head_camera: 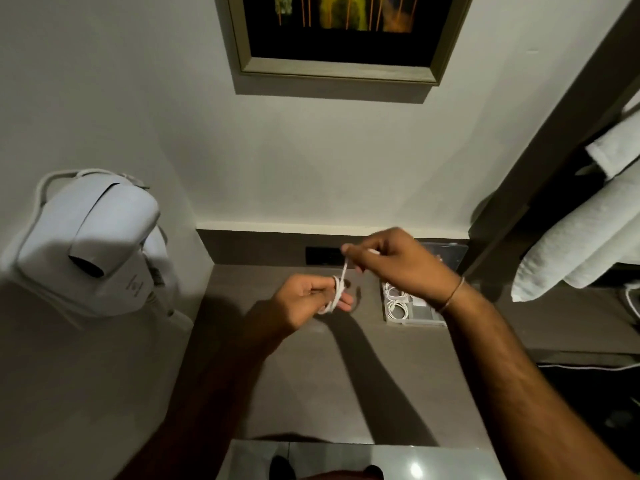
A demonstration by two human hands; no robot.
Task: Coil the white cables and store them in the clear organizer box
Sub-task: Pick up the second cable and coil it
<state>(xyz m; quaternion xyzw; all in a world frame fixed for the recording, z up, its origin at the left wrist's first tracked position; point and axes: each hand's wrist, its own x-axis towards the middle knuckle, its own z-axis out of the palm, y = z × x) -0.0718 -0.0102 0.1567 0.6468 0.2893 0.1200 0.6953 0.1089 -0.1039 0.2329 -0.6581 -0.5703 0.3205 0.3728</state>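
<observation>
A white cable (337,291) is wound in loops around the fingers of my left hand (304,303), which hovers above the brown counter (311,375). My right hand (394,261) pinches the cable's free end, holding it taut just up and right of the left hand. The clear organizer box (415,311) stands open on the counter behind my right wrist, its lid (446,254) leaning back against the wall. Inside its left compartment lie coiled white cables (394,299). My right forearm hides part of the box.
A white wall-mounted hair dryer (90,237) hangs at the left. A dark socket panel (323,255) sits in the backsplash. White towels (585,237) hang on a rack at the right. A framed picture (343,32) is on the wall above. A glossy floor strip (346,459) shows below the counter edge.
</observation>
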